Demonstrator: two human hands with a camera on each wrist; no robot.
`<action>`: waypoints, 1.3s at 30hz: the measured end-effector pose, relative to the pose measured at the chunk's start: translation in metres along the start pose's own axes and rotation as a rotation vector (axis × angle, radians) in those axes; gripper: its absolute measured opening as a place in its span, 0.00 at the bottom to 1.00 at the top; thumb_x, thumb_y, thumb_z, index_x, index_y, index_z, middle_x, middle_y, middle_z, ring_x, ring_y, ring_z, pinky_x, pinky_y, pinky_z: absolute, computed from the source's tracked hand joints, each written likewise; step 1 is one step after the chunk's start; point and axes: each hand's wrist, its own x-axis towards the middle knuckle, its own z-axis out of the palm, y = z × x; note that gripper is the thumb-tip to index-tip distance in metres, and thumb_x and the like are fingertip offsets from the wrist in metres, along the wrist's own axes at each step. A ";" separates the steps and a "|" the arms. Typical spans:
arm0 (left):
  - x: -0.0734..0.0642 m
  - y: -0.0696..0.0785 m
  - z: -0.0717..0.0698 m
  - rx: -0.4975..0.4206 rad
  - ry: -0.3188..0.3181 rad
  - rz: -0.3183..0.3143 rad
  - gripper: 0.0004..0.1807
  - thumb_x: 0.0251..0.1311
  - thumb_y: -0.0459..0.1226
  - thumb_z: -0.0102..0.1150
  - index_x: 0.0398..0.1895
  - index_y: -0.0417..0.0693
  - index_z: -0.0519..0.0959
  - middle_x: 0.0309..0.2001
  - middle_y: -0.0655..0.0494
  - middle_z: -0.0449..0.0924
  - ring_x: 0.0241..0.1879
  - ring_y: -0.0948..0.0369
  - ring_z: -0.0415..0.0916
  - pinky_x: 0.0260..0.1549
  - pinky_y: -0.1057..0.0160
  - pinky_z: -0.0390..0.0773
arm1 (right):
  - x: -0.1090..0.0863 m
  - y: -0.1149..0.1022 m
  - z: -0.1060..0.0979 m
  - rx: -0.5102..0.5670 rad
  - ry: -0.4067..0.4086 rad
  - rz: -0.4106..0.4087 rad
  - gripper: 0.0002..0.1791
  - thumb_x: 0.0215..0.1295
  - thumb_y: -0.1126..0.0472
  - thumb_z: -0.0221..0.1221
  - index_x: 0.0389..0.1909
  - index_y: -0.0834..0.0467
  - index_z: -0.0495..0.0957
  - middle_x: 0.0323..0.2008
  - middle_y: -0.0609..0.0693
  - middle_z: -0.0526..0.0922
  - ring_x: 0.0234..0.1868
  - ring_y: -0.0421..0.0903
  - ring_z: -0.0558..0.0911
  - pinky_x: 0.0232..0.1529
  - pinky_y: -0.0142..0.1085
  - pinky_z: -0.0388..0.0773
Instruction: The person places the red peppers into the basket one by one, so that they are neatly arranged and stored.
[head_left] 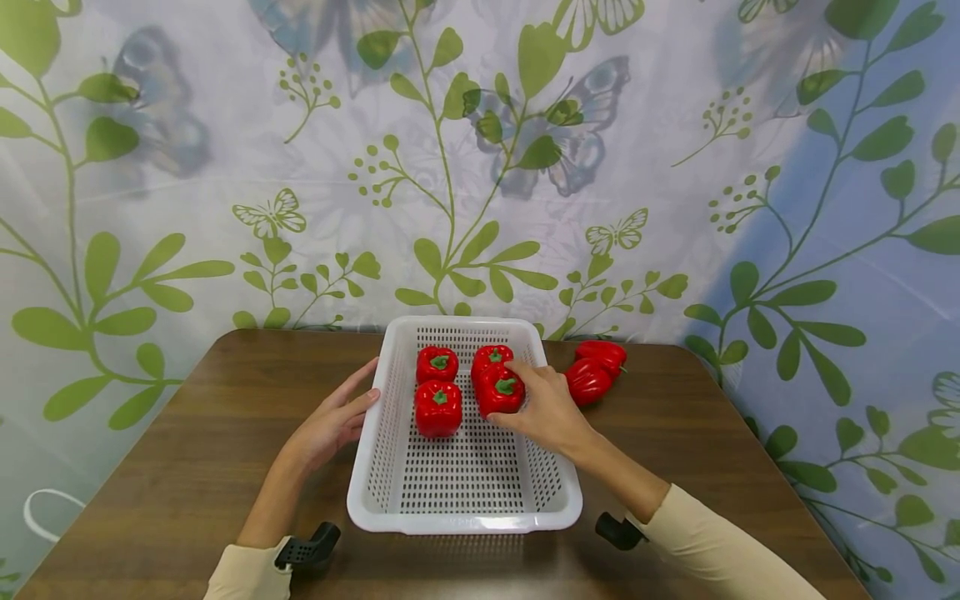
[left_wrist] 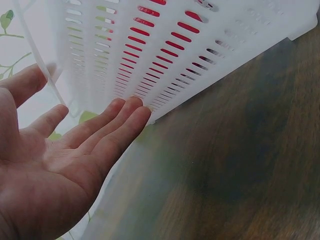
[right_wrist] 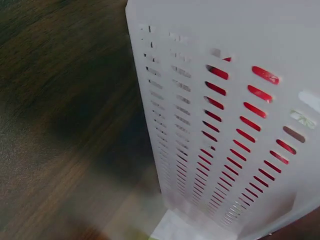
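Note:
A white perforated plastic basket (head_left: 480, 522) stands on the table with red bell peppers inside. On its left side are two of them, a rear bell pepper (head_left: 437, 364) and a front bell pepper (head_left: 438, 410). Another bell pepper (head_left: 491, 357) sits at the back right. Reaching over the right wall, my right hand (head_left: 551, 410) grips a bell pepper (head_left: 500, 390) between thumb and fingers, just in front of that one. My left hand (head_left: 335, 421) has its extended fingers at the basket's left wall; in the left wrist view the fingertips (left_wrist: 142, 111) meet the perforated side (left_wrist: 165, 55).
Right of the basket, two more red peppers (head_left: 588, 381) lie on their sides on the brown wooden table (head_left: 675, 433). A curtain (head_left: 480, 167) with leaf and butterfly prints hangs behind the table's back edge. A white loop (head_left: 45, 500) shows at the left.

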 end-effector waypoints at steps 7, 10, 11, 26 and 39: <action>0.002 -0.001 -0.001 0.002 -0.006 -0.001 0.36 0.78 0.44 0.47 0.83 0.67 0.45 0.75 0.36 0.59 0.66 0.38 0.72 0.56 0.46 0.81 | 0.002 0.004 0.005 -0.079 0.009 -0.044 0.46 0.49 0.43 0.76 0.69 0.56 0.73 0.64 0.55 0.80 0.63 0.57 0.76 0.66 0.54 0.64; 0.002 -0.002 -0.001 0.006 0.002 -0.006 0.36 0.78 0.44 0.47 0.83 0.67 0.46 0.75 0.36 0.59 0.66 0.38 0.73 0.56 0.47 0.81 | 0.002 0.004 0.007 -0.095 0.002 -0.042 0.46 0.49 0.43 0.76 0.69 0.55 0.73 0.63 0.55 0.81 0.62 0.57 0.76 0.65 0.53 0.64; 0.002 -0.002 -0.001 0.007 0.002 -0.006 0.36 0.78 0.44 0.47 0.83 0.67 0.46 0.75 0.36 0.59 0.66 0.38 0.73 0.56 0.47 0.81 | 0.002 0.004 0.007 -0.099 -0.002 -0.038 0.46 0.49 0.43 0.77 0.69 0.54 0.73 0.62 0.55 0.81 0.62 0.57 0.75 0.65 0.52 0.63; 0.002 0.001 -0.002 0.008 0.001 -0.010 0.36 0.78 0.44 0.47 0.83 0.66 0.45 0.75 0.35 0.60 0.66 0.38 0.73 0.57 0.47 0.81 | 0.001 0.004 0.011 -0.196 -0.028 -0.068 0.44 0.47 0.41 0.76 0.65 0.55 0.77 0.54 0.54 0.86 0.59 0.58 0.78 0.66 0.51 0.60; 0.002 0.001 -0.004 0.012 -0.003 -0.011 0.35 0.78 0.44 0.46 0.83 0.67 0.45 0.75 0.36 0.60 0.65 0.42 0.75 0.56 0.49 0.81 | 0.002 0.000 0.011 -0.274 -0.067 -0.094 0.44 0.47 0.38 0.76 0.64 0.54 0.78 0.49 0.53 0.88 0.57 0.58 0.79 0.65 0.53 0.60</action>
